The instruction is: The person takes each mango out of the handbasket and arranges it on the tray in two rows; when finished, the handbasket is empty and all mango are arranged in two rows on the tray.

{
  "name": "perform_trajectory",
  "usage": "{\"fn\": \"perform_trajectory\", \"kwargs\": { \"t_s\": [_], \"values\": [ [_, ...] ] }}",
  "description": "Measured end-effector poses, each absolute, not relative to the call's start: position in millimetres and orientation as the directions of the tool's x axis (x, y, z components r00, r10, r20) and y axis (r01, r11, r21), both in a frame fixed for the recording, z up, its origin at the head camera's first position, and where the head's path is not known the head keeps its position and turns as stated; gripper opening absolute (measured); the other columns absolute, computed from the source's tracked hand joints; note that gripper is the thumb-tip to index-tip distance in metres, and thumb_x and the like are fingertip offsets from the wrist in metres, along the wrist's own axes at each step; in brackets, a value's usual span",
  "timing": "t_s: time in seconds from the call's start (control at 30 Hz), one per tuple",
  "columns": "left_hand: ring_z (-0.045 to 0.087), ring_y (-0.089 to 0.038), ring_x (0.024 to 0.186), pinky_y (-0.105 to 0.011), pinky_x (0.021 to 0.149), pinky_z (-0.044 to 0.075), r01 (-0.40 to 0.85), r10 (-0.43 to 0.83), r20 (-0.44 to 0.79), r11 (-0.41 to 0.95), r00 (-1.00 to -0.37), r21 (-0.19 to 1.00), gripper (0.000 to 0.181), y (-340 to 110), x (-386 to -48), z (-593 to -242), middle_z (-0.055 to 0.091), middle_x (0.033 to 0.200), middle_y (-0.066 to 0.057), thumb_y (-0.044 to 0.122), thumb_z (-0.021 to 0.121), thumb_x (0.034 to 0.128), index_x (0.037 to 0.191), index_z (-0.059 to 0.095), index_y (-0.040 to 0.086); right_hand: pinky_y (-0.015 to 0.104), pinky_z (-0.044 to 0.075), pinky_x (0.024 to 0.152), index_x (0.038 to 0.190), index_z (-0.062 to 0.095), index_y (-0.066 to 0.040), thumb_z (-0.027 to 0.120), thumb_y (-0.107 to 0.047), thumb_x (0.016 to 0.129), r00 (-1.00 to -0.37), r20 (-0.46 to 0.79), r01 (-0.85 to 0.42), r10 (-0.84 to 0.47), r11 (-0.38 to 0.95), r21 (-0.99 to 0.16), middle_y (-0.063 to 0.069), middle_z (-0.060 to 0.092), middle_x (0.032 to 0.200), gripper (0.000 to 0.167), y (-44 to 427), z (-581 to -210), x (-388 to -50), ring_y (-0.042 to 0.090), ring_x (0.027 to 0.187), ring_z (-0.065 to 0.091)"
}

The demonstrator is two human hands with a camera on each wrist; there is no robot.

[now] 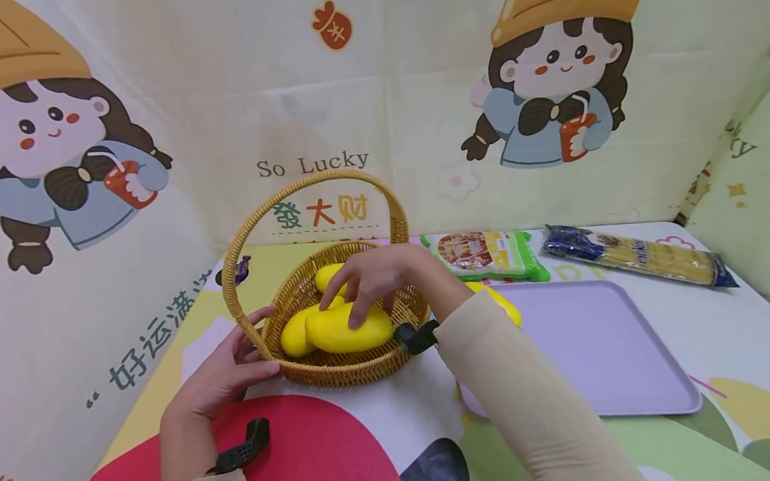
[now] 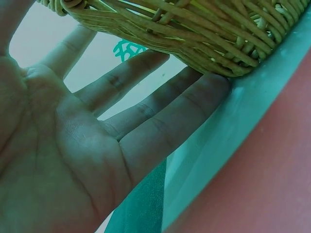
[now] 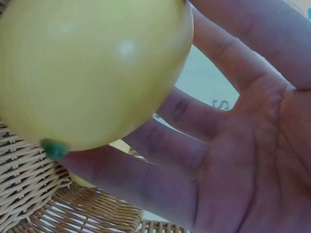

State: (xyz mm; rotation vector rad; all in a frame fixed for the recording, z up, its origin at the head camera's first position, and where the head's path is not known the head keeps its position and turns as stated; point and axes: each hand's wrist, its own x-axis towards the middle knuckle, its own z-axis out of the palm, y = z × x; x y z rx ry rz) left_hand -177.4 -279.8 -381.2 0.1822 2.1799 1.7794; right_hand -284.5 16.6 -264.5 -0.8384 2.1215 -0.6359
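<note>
A wicker basket (image 1: 343,375) with a tall arched handle holds several smooth yellow mangoes. My right hand (image 1: 375,270) reaches into it and grips the front mango (image 1: 338,333) between thumb and fingers. In the right wrist view that mango (image 3: 92,73) shows a green stem tip. Two more mangoes, one on the left (image 1: 294,336) and one behind (image 1: 327,275), lie beside it. At the basket's left side, my left hand (image 1: 224,372) touches the outer wall near the handle's foot. Its fingers (image 2: 165,133) are nearly straight against the wicker in the left wrist view.
A pale purple tray (image 1: 596,345) lies right of the basket; a yellow fruit (image 1: 507,308) at its left edge is partly behind my right sleeve. Behind are a green-and-white food packet (image 1: 481,255) and a bag of noodles (image 1: 637,256). A small dark purple wrapper (image 1: 243,268) lies back left.
</note>
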Motion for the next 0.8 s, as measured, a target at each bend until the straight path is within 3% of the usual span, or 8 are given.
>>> {"fn": "perform_trajectory", "kwargs": {
  "t_s": [0.4,0.67,0.8],
  "values": [
    [0.058,-0.009,0.127,-0.025,0.098,0.054,-0.1,0.298,-0.16,0.207,-0.941,0.973,0.086,-281.4,-174.8,-380.8,0.027,0.167,-0.02,0.013,0.073,0.0955,0.163,0.022,0.029,0.036,0.061,0.078,0.131,0.069,-0.04,0.08,-0.028,0.088,-0.623,-0.308,-0.369,-0.719,0.617,-0.695,0.007,0.059,0.136,0.046,48.9,-260.8,-274.3,0.024,0.109,0.064],
    [0.059,-0.006,0.126,-0.023,0.098,0.054,-0.078,0.306,-0.145,0.221,-0.941,0.972,0.086,-283.0,-172.9,-380.4,0.026,0.167,-0.02,0.014,0.073,0.0955,0.164,0.022,0.029,0.037,0.061,0.079,0.136,0.066,-0.036,0.08,-0.033,0.089,-0.675,-0.275,-0.331,-0.684,0.615,-0.716,0.007,0.059,0.139,0.049,69.7,-256.1,-270.9,0.024,0.114,0.062],
    [0.058,-0.007,0.127,-0.023,0.098,0.053,-0.076,0.314,-0.143,0.216,-0.938,0.973,0.085,-280.9,-174.8,-381.0,0.026,0.167,-0.019,0.015,0.072,0.0958,0.164,0.022,0.028,0.039,0.061,0.075,0.138,0.065,-0.033,0.078,-0.033,0.09,-0.697,-0.225,-0.35,-0.681,0.597,-0.722,0.007,0.062,0.134,0.05,82.3,-256.2,-267.9,0.025,0.107,0.063]
  ]
}}
